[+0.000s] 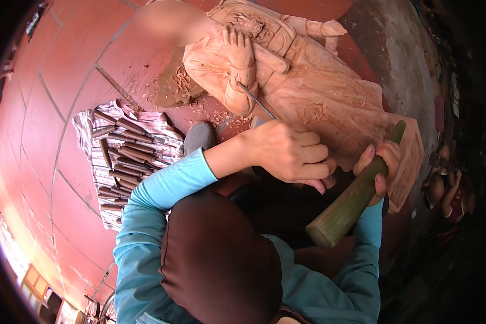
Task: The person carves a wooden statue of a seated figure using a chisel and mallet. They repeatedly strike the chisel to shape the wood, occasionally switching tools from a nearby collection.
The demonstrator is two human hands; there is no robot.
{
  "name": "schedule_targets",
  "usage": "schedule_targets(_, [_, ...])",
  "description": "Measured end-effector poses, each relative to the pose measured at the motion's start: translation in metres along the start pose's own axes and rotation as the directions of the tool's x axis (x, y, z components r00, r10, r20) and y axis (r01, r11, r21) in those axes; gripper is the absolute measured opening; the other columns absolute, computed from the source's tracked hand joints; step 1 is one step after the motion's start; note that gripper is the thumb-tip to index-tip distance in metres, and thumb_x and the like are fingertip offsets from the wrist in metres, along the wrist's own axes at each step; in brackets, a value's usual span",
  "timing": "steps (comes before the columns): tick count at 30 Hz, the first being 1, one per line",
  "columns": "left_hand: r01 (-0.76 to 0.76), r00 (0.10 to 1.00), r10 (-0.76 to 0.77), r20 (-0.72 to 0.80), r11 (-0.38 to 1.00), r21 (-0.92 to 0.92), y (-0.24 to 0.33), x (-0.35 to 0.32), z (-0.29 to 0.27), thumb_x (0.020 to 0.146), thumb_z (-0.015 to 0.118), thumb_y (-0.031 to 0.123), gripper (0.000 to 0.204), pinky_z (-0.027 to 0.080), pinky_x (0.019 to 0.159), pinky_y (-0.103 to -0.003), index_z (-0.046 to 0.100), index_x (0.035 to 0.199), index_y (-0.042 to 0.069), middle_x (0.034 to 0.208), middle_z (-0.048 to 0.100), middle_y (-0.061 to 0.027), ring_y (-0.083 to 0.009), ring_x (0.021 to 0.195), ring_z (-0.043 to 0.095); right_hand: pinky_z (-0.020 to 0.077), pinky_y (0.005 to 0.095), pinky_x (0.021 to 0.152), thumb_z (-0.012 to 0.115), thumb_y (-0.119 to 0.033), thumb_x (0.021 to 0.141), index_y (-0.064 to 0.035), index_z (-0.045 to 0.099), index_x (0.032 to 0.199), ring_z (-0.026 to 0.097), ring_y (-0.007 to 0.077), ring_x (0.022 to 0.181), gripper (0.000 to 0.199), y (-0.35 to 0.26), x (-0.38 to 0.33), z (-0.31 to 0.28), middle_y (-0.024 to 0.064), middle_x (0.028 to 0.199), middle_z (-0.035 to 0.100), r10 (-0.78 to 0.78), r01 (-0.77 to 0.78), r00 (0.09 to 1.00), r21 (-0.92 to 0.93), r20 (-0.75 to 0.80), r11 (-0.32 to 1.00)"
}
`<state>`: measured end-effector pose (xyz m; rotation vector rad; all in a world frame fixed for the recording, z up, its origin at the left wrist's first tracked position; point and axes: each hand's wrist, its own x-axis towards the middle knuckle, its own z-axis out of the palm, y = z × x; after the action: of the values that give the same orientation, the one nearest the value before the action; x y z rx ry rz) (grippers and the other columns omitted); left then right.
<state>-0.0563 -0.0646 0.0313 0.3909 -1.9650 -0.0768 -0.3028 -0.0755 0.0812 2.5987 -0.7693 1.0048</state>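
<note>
Chisel is touching the carving; my left hand is gripping it, my right hand gripping a mallet.

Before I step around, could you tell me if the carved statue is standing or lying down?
Lying down: the wooden statue stretches flat across the red floor.

One head view — looking steeply down, close over the carving.

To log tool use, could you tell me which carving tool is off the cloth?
The chisel in the left hand, its tip against the wooden statue; the other chisels lie on the striped cloth.
</note>
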Motion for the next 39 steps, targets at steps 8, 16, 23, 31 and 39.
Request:
schedule_targets(8, [0.073, 0.989, -0.089, 0.119, 0.989, 0.13, 0.015, 0.0, -0.002, 0.08, 0.068, 0.044, 0.037, 0.039, 0.045, -0.023, 0.061, 0.095, 0.011, 0.069, 0.044, 0.0027, -0.0103, 0.055, 0.05, 0.0503, 0.0446, 0.073, 0.056, 0.017, 0.08, -0.0262, 0.027, 0.131, 0.055, 0.0284, 0.084, 0.073, 0.001, 0.003, -0.003, 0.0124, 0.104, 0.05, -0.056, 0.055, 0.997, 0.015, 0.046, 0.998])
schedule_targets(16, [0.028, 0.983, -0.043, 0.18, 0.996, 0.084, 0.005, 0.008, -0.007, 0.081, 0.068, 0.035, 0.03, 0.041, 0.043, -0.026, 0.051, 0.074, 0.011, 0.065, 0.045, 0.0022, -0.0108, 0.056, 0.053, 0.0507, 0.0447, 0.068, 0.056, 0.016, 0.082, -0.0231, 0.025, 0.134, 0.055, 0.0277, 0.079, 0.072, 0.0, 0.007, 0.001, 0.0149, 0.101, 0.051, -0.077, 0.077, 0.997, 0.006, 0.024, 0.997])
schedule_targets(23, [0.045, 0.975, -0.078, 0.207, 0.986, 0.163, 0.012, 0.004, -0.008, 0.07, 0.066, 0.037, 0.028, 0.042, 0.04, -0.027, 0.052, 0.07, 0.012, 0.061, 0.048, 0.0027, -0.0115, 0.053, 0.054, 0.0504, 0.0451, 0.068, 0.055, 0.015, 0.082, -0.0239, 0.025, 0.134, 0.055, 0.0281, 0.079, 0.072, -0.003, 0.009, 0.0, 0.014, 0.1, 0.051, -0.065, 0.064, 0.997, 0.023, 0.034, 0.998])
schedule_targets(31, [-0.14, 0.985, 0.134, 0.104, 0.989, 0.049, 0.004, -0.017, -0.007, 0.077, 0.068, 0.027, 0.029, 0.033, 0.038, -0.023, 0.045, 0.064, 0.015, 0.058, 0.037, 0.0058, -0.0073, 0.049, 0.044, 0.049, 0.0477, 0.075, 0.057, 0.016, 0.074, -0.0454, 0.028, 0.126, 0.055, 0.0281, 0.085, 0.086, 0.01, -0.008, -0.012, 0.0091, 0.102, 0.049, -0.186, 0.195, 0.977, -0.082, 0.108, 0.977])
schedule_targets(39, [-0.16, 0.981, 0.151, 0.123, 0.985, 0.062, 0.005, -0.018, -0.014, 0.075, 0.068, 0.021, 0.02, 0.032, 0.037, -0.023, 0.051, 0.066, 0.014, 0.058, 0.038, 0.0057, -0.0073, 0.048, 0.044, 0.0482, 0.0497, 0.078, 0.06, 0.015, 0.073, -0.0445, 0.029, 0.125, 0.055, 0.0283, 0.085, 0.085, 0.005, 0.003, -0.018, 0.0075, 0.101, 0.049, -0.227, 0.242, 0.965, -0.117, 0.129, 0.963])
